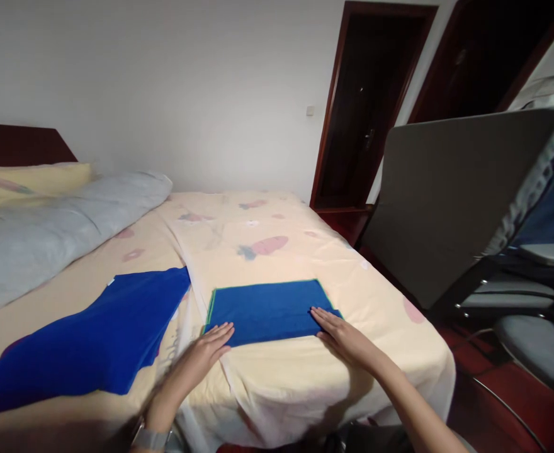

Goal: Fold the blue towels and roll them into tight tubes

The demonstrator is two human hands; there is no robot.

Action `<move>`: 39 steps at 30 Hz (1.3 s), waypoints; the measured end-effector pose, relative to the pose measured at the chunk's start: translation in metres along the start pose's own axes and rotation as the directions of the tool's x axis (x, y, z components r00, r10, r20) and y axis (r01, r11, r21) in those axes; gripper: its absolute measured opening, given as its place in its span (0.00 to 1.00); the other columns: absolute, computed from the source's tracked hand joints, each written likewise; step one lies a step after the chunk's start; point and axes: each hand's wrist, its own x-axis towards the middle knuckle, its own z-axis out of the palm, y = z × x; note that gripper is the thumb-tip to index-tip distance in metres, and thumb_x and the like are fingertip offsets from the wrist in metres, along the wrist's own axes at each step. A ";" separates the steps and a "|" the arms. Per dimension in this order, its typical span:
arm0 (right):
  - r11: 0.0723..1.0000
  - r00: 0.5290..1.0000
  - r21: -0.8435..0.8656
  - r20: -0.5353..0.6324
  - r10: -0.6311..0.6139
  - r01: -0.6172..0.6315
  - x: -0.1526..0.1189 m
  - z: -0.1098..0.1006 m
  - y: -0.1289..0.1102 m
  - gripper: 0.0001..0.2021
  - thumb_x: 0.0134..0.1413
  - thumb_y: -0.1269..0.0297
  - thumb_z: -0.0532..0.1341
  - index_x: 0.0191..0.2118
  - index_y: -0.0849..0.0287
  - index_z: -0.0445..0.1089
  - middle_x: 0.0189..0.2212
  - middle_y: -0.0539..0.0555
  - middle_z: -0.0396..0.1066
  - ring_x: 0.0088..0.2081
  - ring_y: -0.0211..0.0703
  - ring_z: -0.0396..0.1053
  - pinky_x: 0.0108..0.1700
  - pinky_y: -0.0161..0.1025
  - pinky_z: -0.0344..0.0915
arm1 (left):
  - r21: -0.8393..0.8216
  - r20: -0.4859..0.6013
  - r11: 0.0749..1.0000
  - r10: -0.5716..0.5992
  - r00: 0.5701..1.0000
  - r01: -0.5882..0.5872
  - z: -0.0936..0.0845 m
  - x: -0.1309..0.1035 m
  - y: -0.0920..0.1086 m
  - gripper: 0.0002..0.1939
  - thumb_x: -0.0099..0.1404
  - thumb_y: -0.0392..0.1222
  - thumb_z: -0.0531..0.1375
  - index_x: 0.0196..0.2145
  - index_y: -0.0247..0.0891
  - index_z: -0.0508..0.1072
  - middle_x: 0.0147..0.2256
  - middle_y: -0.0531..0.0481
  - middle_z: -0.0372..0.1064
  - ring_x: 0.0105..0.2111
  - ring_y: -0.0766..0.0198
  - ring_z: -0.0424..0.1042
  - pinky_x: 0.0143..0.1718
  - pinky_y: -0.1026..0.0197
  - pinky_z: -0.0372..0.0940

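Observation:
A blue cloth (267, 309) with green edging lies folded into a flat rectangle near the front of the bed. My left hand (214, 343) rests flat on its near left corner, fingers stretched out. On the near right part, my right hand (336, 330) presses down with straight fingers. Neither hand grips the fabric. To the left, a larger, brighter blue piece of fabric (92, 333) with a small white tag is spread out with some wrinkles, apart from both hands.
The bed has a cream sheet (277, 220) printed with carrots. A rolled grey quilt (69, 214) and a yellow pillow (36, 182) lie at the left. Beyond the bed's right edge stand a large grey board (456, 195) and a chair (536, 346). A dark door (371, 113) is behind.

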 end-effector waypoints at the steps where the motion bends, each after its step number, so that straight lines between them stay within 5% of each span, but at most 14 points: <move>1: 1.000 1.000 0.009 -0.001 -0.004 0.004 -0.002 -0.002 0.002 0.27 0.68 0.65 0.53 0.70 0.59 0.53 0.66 0.59 0.56 0.66 0.53 0.55 0.65 0.52 0.61 | -0.019 -0.003 1.000 -0.016 1.000 0.016 -0.004 -0.003 -0.001 0.24 0.72 0.44 0.55 0.64 0.51 0.63 0.65 0.54 0.59 0.64 0.58 0.60 0.65 0.50 0.60; 7: 0.998 0.989 -0.038 -0.146 0.036 -0.042 -0.006 -0.013 0.008 0.25 0.53 0.74 0.58 0.58 0.59 0.71 0.61 0.62 0.64 0.60 0.58 0.64 0.61 0.54 0.65 | -0.053 -0.046 0.998 -0.039 0.998 0.037 -0.014 -0.006 -0.008 0.21 0.67 0.39 0.58 0.58 0.47 0.72 0.60 0.51 0.67 0.60 0.57 0.67 0.63 0.52 0.62; 13: 0.957 0.971 0.176 -0.014 0.237 -0.231 -0.006 -0.029 0.016 0.22 0.54 0.70 0.56 0.54 0.55 0.73 0.53 0.57 0.72 0.52 0.52 0.72 0.55 0.46 0.69 | -0.073 -0.111 0.993 -0.096 0.989 0.088 -0.022 -0.005 -0.010 0.24 0.58 0.32 0.57 0.50 0.45 0.78 0.54 0.50 0.75 0.55 0.56 0.72 0.61 0.52 0.65; 19: 0.813 0.913 0.464 -0.023 0.408 -0.352 0.024 -0.032 0.032 0.15 0.58 0.60 0.54 0.45 0.57 0.75 0.43 0.54 0.77 0.44 0.50 0.74 0.48 0.42 0.69 | -0.227 -0.146 0.944 -0.275 0.950 0.238 -0.035 0.018 -0.017 0.16 0.63 0.43 0.55 0.44 0.40 0.78 0.41 0.47 0.79 0.42 0.56 0.77 0.46 0.57 0.70; 22: 0.750 0.841 0.510 -0.089 0.533 -0.421 0.043 -0.022 0.045 0.19 0.58 0.54 0.56 0.50 0.58 0.72 0.40 0.56 0.77 0.40 0.49 0.75 0.43 0.42 0.70 | -0.282 -0.240 0.903 -0.394 0.887 0.325 -0.034 0.032 -0.028 0.21 0.65 0.54 0.54 0.47 0.38 0.75 0.27 0.51 0.72 0.30 0.58 0.74 0.34 0.59 0.69; 26: 0.684 0.771 0.505 -0.053 0.634 -0.527 0.054 -0.009 0.055 0.28 0.56 0.47 0.60 0.58 0.58 0.65 0.36 0.55 0.76 0.38 0.48 0.74 0.40 0.40 0.69 | -0.363 -0.340 0.880 -0.432 0.835 0.307 -0.018 0.041 -0.042 0.28 0.62 0.60 0.57 0.51 0.36 0.70 0.27 0.54 0.66 0.29 0.60 0.72 0.32 0.60 0.68; 30: 0.773 0.804 0.358 -0.092 0.587 -0.524 0.055 -0.005 0.052 0.24 0.57 0.52 0.59 0.56 0.57 0.66 0.31 0.52 0.73 0.34 0.47 0.73 0.37 0.39 0.66 | -0.261 -0.377 0.886 -0.459 0.804 0.384 -0.007 0.039 -0.045 0.25 0.64 0.56 0.55 0.51 0.37 0.68 0.30 0.49 0.70 0.31 0.57 0.74 0.33 0.58 0.68; 35: 0.833 0.864 0.322 -0.080 0.497 -0.449 0.043 -0.021 0.041 0.18 0.59 0.54 0.56 0.53 0.51 0.65 0.25 0.46 0.67 0.28 0.44 0.69 0.34 0.38 0.63 | -0.189 -0.407 0.892 -0.452 0.794 0.411 -0.022 0.031 -0.033 0.17 0.68 0.51 0.52 0.51 0.42 0.66 0.34 0.48 0.75 0.35 0.56 0.77 0.34 0.59 0.67; 39: 0.835 0.872 0.281 0.014 0.490 -0.474 0.025 -0.030 0.033 0.16 0.58 0.55 0.58 0.50 0.52 0.68 0.28 0.49 0.69 0.30 0.44 0.70 0.35 0.39 0.65 | -0.007 -0.379 0.912 -0.381 0.843 0.410 -0.030 0.020 -0.021 0.12 0.68 0.48 0.54 0.45 0.45 0.72 0.30 0.50 0.75 0.33 0.56 0.76 0.35 0.60 0.66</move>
